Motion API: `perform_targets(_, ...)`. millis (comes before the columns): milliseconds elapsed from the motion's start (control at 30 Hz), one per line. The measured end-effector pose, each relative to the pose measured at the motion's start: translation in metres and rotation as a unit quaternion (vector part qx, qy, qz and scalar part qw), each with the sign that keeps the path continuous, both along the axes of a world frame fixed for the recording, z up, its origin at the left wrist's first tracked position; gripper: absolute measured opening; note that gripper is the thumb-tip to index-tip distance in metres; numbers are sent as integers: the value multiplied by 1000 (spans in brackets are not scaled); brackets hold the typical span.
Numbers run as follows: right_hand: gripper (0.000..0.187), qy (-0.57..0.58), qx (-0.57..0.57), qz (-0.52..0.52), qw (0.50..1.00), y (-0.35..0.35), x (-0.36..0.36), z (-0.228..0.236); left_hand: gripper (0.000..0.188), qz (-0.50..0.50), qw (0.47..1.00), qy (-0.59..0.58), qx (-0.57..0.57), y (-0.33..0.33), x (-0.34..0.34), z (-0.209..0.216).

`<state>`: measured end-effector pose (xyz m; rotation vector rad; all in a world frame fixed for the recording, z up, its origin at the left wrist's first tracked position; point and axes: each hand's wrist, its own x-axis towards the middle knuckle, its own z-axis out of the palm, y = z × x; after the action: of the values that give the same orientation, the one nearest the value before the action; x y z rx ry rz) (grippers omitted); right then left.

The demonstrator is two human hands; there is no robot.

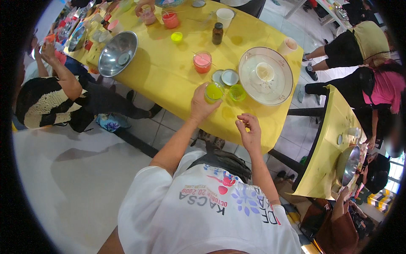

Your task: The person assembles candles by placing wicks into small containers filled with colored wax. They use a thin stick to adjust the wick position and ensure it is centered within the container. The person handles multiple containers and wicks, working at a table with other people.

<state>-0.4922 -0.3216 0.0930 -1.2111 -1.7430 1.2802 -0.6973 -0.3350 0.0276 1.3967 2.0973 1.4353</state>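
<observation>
My left hand is wrapped round a small clear glass of yellow-green liquid, held over the table's near edge. Just right of it stands a second glass, also yellow-green. My right hand hovers beside the near edge, fingers loosely curled and apart, with nothing visible in it. Two round lids, one silver-rimmed and one partly hidden, lie beyond the glasses. Behind them is a glass of pink liquid with thin sticks across it. A large white plate at the right bears a paper cup.
On the yellow-covered table stand a steel bowl, a brown bottle, a white cup, a red-filled glass and another paper cup. Another person's hand is at the far side. People stand near a second table.
</observation>
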Motion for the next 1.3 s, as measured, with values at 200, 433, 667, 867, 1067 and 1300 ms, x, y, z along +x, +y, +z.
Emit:
perform_targets(200, 18, -36, 36, 11, 999, 17, 6, -5, 72, -12, 1000, -21, -7, 2, -3, -5)
perform_targets(433, 19, -68, 59, 23, 996, 31, -3, -7, 78, -31, 999, -31, -21, 3, -7, -6)
perform_targets(667, 19, -54, 80, 16, 995, 44, -26, -17, 82, -42, 997, 50, -42, -6, -19, -3)
perform_targets(867, 19, -61, 85, -11, 994, 51, -41, -20, 50, -54, 962, -256, -78, -5, -65, 6)
perform_targets(1067, 23, -93, 93, -25, 991, 54, -54, -26, 36, -53, 904, -405, -127, 27, -72, 25)
perform_targets(1300, 27, -121, 85, -24, 989, 57, -62, -25, 37, -73, 904, -398, -138, 42, -62, 35)
